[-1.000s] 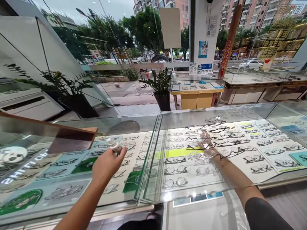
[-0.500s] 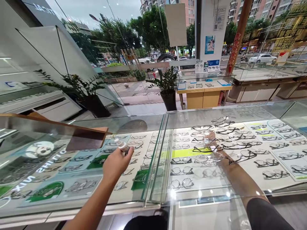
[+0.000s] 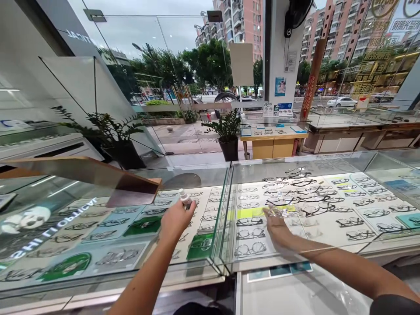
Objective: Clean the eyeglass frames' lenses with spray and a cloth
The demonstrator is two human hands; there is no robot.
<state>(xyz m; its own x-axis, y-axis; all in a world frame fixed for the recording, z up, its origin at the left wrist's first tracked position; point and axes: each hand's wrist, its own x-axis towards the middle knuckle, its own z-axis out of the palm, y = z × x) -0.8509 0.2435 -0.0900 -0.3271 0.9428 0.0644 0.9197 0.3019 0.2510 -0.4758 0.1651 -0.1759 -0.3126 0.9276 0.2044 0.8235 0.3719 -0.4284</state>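
Observation:
My left hand [image 3: 178, 215] is closed around a small white bottle [image 3: 184, 197] with its cap pointing up, held above the left part of the glass counter. My right hand [image 3: 278, 225] is seen through the glass of the right display case, beside a yellow-green strip [image 3: 249, 213] and a thin-rimmed pair of glasses [image 3: 286, 211]. Reflections blur its fingers, so whether they hold anything is unclear. To its left, dark-rimmed glasses [image 3: 250, 234] lie in a column; several more pairs spread out behind and to its right.
A brown wooden board [image 3: 131, 183] rests across the left counter. Glass panes with a vertical joint [image 3: 229, 218] divide the two cases. Potted plants [image 3: 229, 146] and a small wooden display table [image 3: 274, 148] stand beyond the counter.
My right hand has drawn back toward me and left inside the case. My left hand, still holding the bottle, appears further right. The camera view has tilted up.

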